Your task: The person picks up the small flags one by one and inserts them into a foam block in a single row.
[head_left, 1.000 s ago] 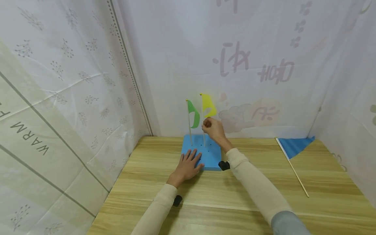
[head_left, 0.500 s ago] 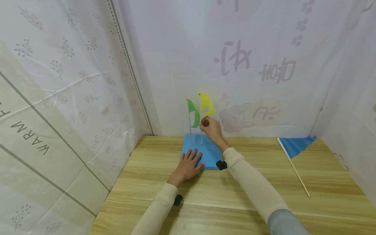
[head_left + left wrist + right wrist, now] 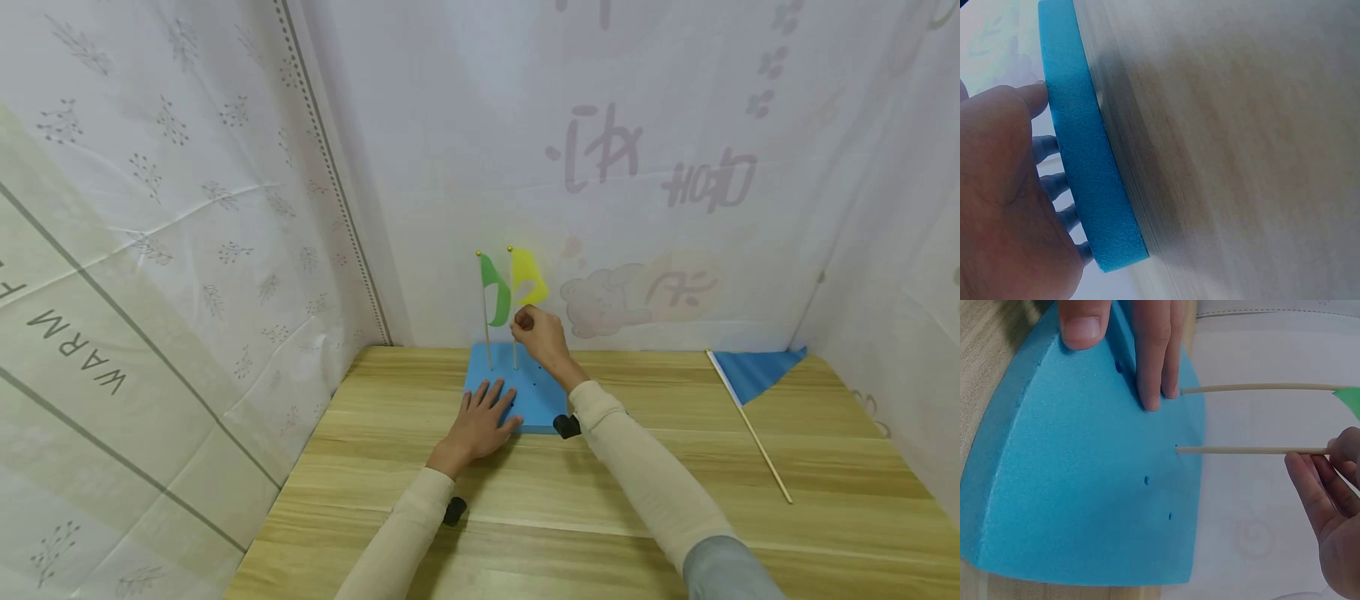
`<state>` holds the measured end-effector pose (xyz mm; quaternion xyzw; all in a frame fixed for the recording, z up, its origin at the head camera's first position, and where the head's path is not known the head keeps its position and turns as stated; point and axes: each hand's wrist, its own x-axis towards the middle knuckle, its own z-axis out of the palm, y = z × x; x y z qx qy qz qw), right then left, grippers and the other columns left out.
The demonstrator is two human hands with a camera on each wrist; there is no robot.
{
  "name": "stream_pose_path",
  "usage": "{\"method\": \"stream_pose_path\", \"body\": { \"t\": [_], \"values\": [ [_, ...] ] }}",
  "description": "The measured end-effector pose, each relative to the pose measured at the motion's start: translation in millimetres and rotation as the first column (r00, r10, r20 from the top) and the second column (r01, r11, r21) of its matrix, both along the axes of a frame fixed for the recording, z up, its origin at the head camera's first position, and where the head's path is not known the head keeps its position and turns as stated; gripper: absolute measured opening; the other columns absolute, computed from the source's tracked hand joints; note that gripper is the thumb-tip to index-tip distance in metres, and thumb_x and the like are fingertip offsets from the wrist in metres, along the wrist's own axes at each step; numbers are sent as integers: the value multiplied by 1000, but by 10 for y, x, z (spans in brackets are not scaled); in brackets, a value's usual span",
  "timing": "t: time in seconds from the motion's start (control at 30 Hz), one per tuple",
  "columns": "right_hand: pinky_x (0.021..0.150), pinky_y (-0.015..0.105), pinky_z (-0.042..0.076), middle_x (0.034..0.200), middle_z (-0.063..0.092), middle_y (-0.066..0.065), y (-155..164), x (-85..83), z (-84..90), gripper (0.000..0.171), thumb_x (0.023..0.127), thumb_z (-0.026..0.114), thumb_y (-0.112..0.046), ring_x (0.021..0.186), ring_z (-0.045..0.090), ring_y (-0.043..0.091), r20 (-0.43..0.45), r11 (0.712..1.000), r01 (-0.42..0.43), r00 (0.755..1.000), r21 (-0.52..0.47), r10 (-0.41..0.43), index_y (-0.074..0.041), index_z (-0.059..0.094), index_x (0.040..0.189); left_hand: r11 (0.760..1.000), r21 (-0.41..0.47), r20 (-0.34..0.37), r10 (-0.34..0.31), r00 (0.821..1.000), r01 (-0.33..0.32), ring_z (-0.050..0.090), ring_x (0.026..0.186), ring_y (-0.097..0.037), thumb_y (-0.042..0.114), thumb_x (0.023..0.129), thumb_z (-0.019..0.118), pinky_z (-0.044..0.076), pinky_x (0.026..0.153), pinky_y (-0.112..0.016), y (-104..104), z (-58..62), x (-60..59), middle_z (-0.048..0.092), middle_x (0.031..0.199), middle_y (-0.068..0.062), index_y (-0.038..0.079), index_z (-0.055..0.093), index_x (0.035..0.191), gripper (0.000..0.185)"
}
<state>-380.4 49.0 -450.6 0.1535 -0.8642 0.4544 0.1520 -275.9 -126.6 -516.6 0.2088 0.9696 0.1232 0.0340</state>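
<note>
1 right-hand grip [image 3: 543, 337] pinches the yellow flag [image 3: 529, 268]; left cloth [image 3: 153, 225] reads "WARM".

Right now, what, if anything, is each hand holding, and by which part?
The right hand pinches the yellow flag by its stick, below the cloth. The left hand holds nothing; it rests on the block.

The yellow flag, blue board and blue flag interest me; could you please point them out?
Yellow flag [image 3: 530, 268]: head view, on its cloth.
Blue board [image 3: 1088, 469]: right wrist view, on its bare top face.
Blue flag [image 3: 753, 375]: head view, on its cloth.
</note>
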Motion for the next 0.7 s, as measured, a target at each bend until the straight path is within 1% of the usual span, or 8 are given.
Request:
{"method": "stream_pose_path", "body": {
  "t": [0.37, 0.53, 0.7],
  "values": [
    [85, 45, 64, 106, 77, 15, 71, 36, 9, 17, 105, 71, -19, 101, 75, 31, 24, 1000, 3, 1000, 12, -3, -4, 73, 112, 1000, 9, 11, 0, 1000, 0, 20, 165, -42, 48, 113, 47, 18, 132, -66, 12, -11, -5, 25, 177, -13, 16, 38, 168, 64],
    [87, 46, 63, 108, 77, 15, 173, 53, 7, 17, 104, 71, -18, 101, 75, 31, 36, 1000, -7, 999, -4, 7, -4, 73, 113, 1000, 10, 5, 1, 1000, -1, 20, 165, -43, 47, 113, 48, 18, 131, -67, 7, -5, 3, 26, 177, -14, 15, 38, 167, 63],
    [84, 46, 64, 108, 79, 16, 318, 66, 20, 17, 104, 70, -15, 98, 76, 31, 33, 1000, -16, 999, -2, 16, -3, 75, 114, 1000, 8, -8, -6, 1000, 7, 20, 164, -44, 46, 114, 48, 18, 131, -68, -7, -19, -1, 26, 177, -15, 14, 38, 168, 63]
  ]
}}
